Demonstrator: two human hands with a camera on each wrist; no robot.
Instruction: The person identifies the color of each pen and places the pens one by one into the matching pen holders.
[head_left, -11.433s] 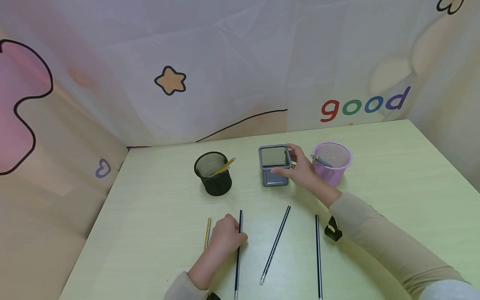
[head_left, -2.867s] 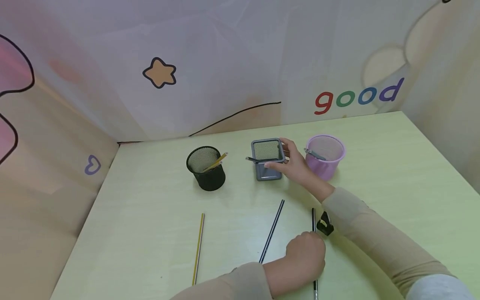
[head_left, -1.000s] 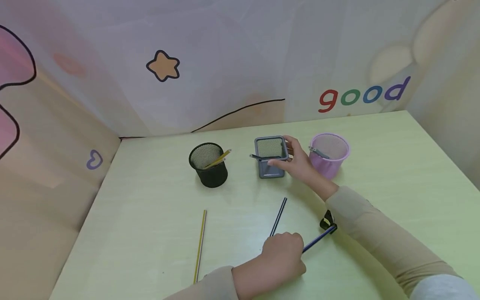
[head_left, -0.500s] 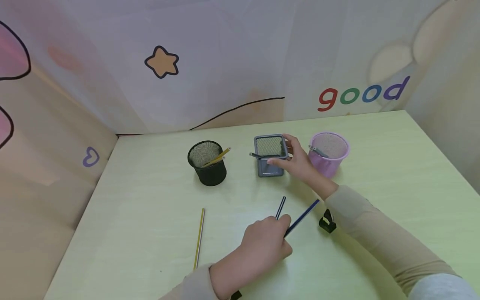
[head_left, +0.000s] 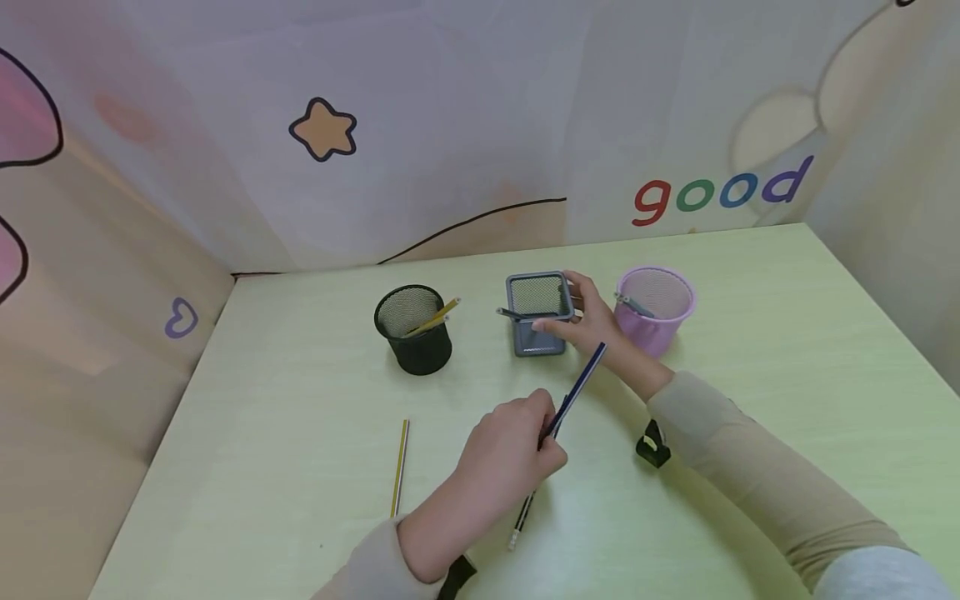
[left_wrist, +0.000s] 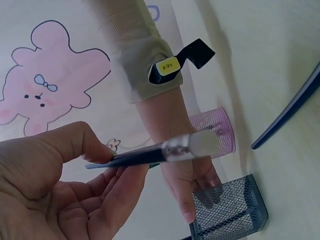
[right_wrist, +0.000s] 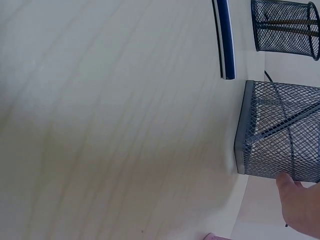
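My left hand pinches a blue-and-white striped pencil between thumb and fingers, its tip pointing up and right in the head view. In the left wrist view the white eraser end of this pencil faces the camera. With thumb and fingers at its right side, my right hand holds a square grey mesh pen holder upright on the table. A dark pencil leans inside it, sticking out over the left rim. Another striped pencil lies on the table, partly behind my left hand.
A round black mesh pen holder with yellow pencils stands to the left. On the right is a pink pen holder with greyish pencils. One yellow pencil lies front left. A printed cloth backdrop closes off the back.
Since the earliest frame a dark pencil has come to stand in the grey holder. My left hand has lifted the rightmost striped pencil and carried it leftward and forward; my right hand has kept its place.
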